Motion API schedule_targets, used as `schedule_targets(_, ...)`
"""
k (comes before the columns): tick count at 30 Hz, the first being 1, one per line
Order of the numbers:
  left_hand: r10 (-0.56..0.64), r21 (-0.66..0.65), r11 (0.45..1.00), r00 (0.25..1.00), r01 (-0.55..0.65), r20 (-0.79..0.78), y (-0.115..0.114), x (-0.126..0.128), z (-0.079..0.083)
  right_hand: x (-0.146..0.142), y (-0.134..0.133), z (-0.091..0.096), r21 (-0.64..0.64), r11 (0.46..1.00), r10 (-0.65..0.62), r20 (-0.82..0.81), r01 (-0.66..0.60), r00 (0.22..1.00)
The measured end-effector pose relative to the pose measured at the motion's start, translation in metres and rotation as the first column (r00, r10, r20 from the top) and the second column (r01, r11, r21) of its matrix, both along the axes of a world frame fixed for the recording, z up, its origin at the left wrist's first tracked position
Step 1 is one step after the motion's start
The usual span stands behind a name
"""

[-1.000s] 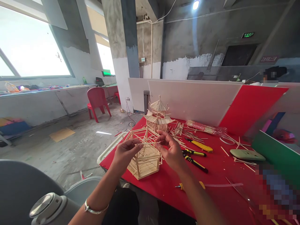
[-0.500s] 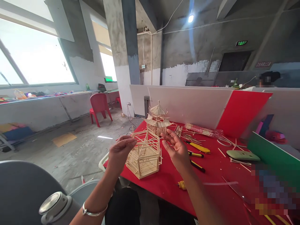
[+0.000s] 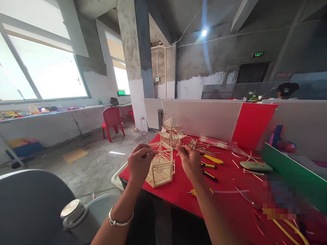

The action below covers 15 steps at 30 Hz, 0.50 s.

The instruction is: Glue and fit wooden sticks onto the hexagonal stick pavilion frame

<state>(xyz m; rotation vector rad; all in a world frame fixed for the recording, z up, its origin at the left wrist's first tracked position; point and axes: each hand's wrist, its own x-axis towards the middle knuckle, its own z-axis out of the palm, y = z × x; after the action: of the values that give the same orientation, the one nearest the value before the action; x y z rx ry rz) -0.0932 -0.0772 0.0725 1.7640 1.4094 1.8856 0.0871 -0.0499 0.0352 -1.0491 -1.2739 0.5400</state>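
Pinching thin sticks, both hands point(image 3: 166, 160) hover over hexagonal stick frame point(image 3: 161, 169); pagoda model point(image 3: 171, 131), cutters point(image 3: 209, 166) nearby.

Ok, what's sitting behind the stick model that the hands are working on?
Behind the hexagonal stick model stands a finished stick pagoda on the red table, with loose sticks beside it. The left hand and right hand cover parts of the model's frame.

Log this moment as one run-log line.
left hand: pinched shut above stick frame | right hand: pinching thin stick | frame on red table | finished pagoda model behind
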Motion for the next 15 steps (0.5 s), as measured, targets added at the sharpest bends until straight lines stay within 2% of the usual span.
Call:
schedule_targets(2, 0.109, -0.007, 0.994, 0.992, -0.108, 0.059, -0.010, 0.002, -0.006, 0.001, -0.009, -0.001, -0.001, 1.000, -0.018, 0.093, 0.018, 0.996)
schedule_targets(4, 0.147, -0.016, 0.989, 0.984, -0.146, 0.104, -0.023, 0.003, -0.017, 0.002, -0.020, -0.004, 0.038, 0.998, -0.048, 0.149, 0.043, 0.988)
schedule_targets(7, 0.109, -0.035, 0.994, 0.988, -0.106, 0.112, -0.045, 0.012, -0.042, -0.002, -0.044, -0.017, 0.098, 0.995, -0.040, 0.154, 0.025, 0.987)
schedule_targets(9, 0.082, -0.051, 0.996, 0.987, -0.076, 0.136, -0.058, 0.025, -0.059, -0.012, -0.065, -0.029, 0.056, 0.998, 0.030, 0.083, -0.035, 0.996)
schedule_targets(12, -0.004, -0.136, 0.989, 0.935, 0.055, 0.353, -0.080, 0.052, -0.074, -0.033, -0.098, -0.042, -0.094, 0.987, 0.117, -0.107, -0.127, 0.987)
schedule_targets(13, -0.048, -0.180, 0.973, 0.893, 0.142, 0.448, -0.088, 0.060, -0.075, -0.040, -0.109, -0.043, -0.118, 0.981, 0.136, -0.164, -0.156, 0.977)
schedule_targets(15, -0.154, -0.244, 0.908, 0.815, 0.340, 0.559, -0.103, 0.073, -0.070, -0.050, -0.129, -0.040, -0.096, 0.969, 0.200, -0.243, -0.229, 0.949)
